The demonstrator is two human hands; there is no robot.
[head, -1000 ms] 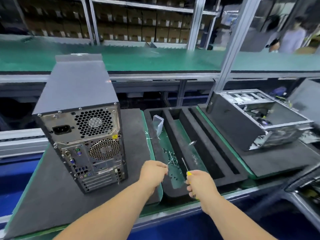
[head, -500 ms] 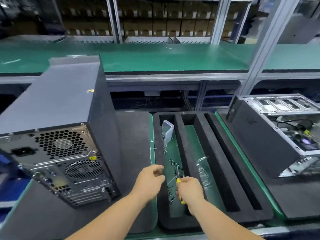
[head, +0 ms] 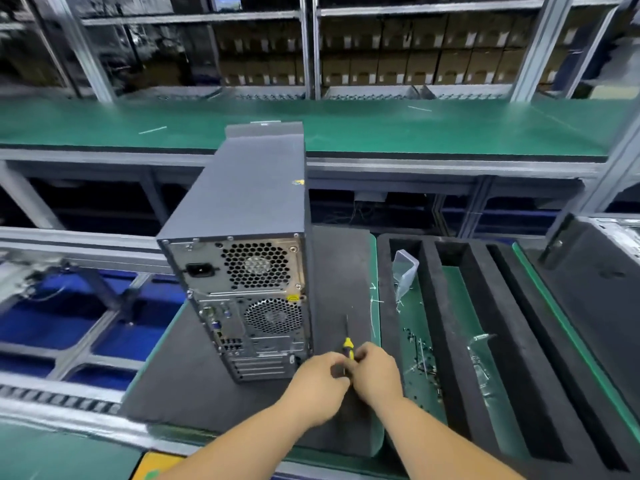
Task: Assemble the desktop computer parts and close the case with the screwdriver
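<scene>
A closed black computer case point(head: 249, 216) stands upright on a dark foam mat point(head: 194, 386), its rear panel with two fan grilles and a row of ports facing the camera. Right of the case lies a black foam tray point(head: 460, 327) with long slots running away from the viewer; its slot nearest the case holds a scatter of small screws point(head: 424, 355) on green lining and, farther back, a clear plastic bag point(head: 403, 271). Beyond that tray, at the right edge of view, sits part of a second case point(head: 595, 271). Just right of the upright case's lower rear corner, the two hands meet above the mat: the right hand point(head: 375, 374) curls round the yellow-handled screwdriver point(head: 347, 342), whose thin shaft points up and away, and the left hand point(head: 320, 382) has its fingers bent in at the same handle, though whether it grips the tool or something small is hidden.
</scene>
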